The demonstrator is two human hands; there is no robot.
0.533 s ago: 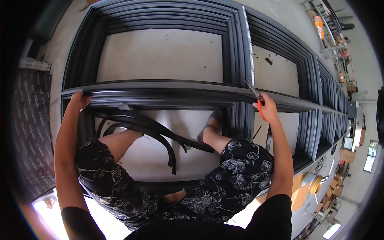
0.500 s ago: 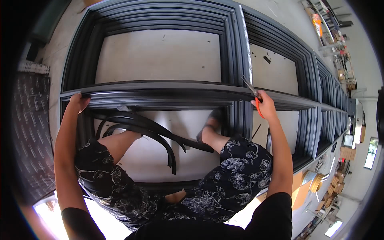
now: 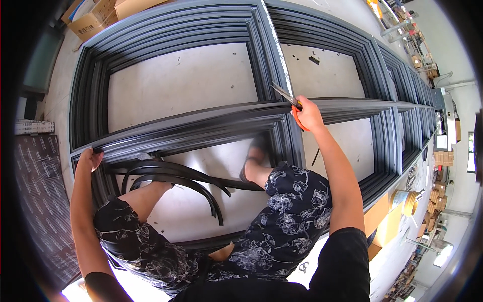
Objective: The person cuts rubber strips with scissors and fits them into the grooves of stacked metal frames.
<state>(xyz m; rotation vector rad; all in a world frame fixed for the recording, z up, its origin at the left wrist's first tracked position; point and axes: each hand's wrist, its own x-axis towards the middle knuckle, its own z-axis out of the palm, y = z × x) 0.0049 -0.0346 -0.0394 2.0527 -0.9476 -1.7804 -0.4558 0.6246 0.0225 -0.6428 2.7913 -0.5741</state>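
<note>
In my right hand (image 3: pixel 309 115) is a pair of scissors (image 3: pixel 287 95) with orange handles; its blades point up and left across a frame's upright bar. A long black rubber strip (image 3: pixel 201 122) lies along the dark grey frame bar between my hands. My left hand (image 3: pixel 91 159) is closed at the strip's left end, thumb and fingers pressed on it at the frame's corner. More black strips (image 3: pixel 193 176) lie curled loose over the frame's lower opening, around my left leg. Whether my right fingers also hold the strip is hidden.
Stacked dark grey frames (image 3: pixel 186 25) surround me and run on to the far right. My legs stand inside one opening. Cardboard boxes (image 3: pixel 93 22) sit at the upper left, wrapped dark panels (image 3: pixel 43 176) at the left, and a yellow spool (image 3: pixel 410 202) at the right.
My right hand with the scissors has shifted left and slightly up in the picture. My left hand sits lower. The view has turned, bringing the cardboard boxes into sight.
</note>
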